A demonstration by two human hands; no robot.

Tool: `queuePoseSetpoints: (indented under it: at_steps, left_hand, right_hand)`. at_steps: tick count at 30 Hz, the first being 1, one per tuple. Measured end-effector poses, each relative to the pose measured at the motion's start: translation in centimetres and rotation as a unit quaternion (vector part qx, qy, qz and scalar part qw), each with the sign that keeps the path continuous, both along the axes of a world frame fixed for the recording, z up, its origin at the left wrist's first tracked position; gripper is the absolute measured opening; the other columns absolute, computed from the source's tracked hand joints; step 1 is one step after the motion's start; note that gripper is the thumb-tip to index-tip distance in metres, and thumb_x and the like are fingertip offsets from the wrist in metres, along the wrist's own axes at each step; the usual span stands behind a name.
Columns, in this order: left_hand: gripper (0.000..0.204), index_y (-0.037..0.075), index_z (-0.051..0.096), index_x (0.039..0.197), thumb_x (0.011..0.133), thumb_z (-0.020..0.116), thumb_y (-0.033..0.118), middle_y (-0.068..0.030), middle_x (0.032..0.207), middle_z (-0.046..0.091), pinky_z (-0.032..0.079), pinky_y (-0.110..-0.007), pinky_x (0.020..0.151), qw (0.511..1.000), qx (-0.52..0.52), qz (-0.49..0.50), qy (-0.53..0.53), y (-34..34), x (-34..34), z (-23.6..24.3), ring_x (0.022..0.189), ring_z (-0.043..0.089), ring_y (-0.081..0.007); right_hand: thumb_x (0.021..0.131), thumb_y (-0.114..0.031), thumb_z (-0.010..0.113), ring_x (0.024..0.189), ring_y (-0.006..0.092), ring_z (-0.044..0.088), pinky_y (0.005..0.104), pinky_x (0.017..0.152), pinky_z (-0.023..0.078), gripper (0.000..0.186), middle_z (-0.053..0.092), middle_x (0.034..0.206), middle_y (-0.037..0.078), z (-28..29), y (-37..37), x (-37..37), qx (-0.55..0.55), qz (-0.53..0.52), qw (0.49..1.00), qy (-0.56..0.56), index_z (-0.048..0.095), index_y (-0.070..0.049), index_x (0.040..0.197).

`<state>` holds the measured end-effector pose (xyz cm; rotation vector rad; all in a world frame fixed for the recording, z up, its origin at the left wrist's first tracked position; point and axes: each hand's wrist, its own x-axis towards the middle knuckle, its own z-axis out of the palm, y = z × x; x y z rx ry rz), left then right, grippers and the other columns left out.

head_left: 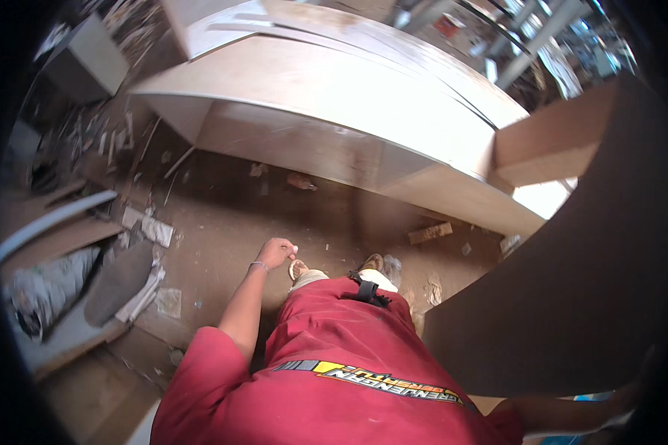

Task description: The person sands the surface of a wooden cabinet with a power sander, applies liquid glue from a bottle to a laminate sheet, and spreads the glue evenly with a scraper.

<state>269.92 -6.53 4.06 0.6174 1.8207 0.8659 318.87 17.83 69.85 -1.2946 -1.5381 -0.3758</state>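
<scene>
Beside dark board (571, 282), wood scraps (430, 233)

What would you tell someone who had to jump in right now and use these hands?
Left hand: hangs by the left leg, fingers curled around a small white thing; too small to tell what.
Right hand: out of view; only the forearm shows, stretched along the bottom beside a big dark board.
A plywood workbench stands ahead, with scraps on the floor.
Nothing on the bench looks worked on, so done and left can't be judged.
</scene>
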Motion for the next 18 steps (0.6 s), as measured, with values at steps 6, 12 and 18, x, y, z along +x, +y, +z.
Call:
queuePoseSetpoints:
  at_steps: [6,12,18]
  left_hand:
    - [0.048,0.001,0.071,0.081,0.102,0.053,0.04,-0.0149,0.077,0.072,0.053,-0.041,0.075,0.989,-0.004,0.124,0.084,-7.0,-6.7,4.1,0.074,0.07,-0.0276]
    - [0.036,0.002,0.056,0.128,0.095,0.057,0.015,-0.0155,0.135,0.059,0.04,-0.04,0.112,0.914,0.357,0.178,0.07,-9.3,-14.1,5.3,0.132,0.049,-0.0305]
    - [0.042,0.001,0.053,0.137,0.097,0.06,0.01,-0.0077,0.137,0.057,0.042,-0.031,0.11,0.896,0.297,0.284,-0.167,-13.2,-21.6,15.0,0.127,0.054,-0.018]
  right_hand:
    - [0.094,-0.033,0.075,0.11,0.0275,0.065,0.0406,0.099,0.051,0.05,0.069,0.121,0.019,-4.0,1.7,-11.3,-0.197,0.121,0.973,0.008,0.065,0.001,0.129]
    - [0.088,-0.032,0.078,0.119,0.0275,0.06,0.0404,0.108,0.043,0.06,0.063,0.13,0.017,-8.9,3.0,-30.6,-0.163,0.451,0.877,0.043,0.059,0.002,0.133]
    - [0.087,-0.027,0.076,0.108,0.0255,0.064,0.0384,0.103,0.046,0.053,0.067,0.12,0.014,-14.0,-3.6,-52.1,-0.223,0.572,0.775,0.149,0.063,0.001,0.13]
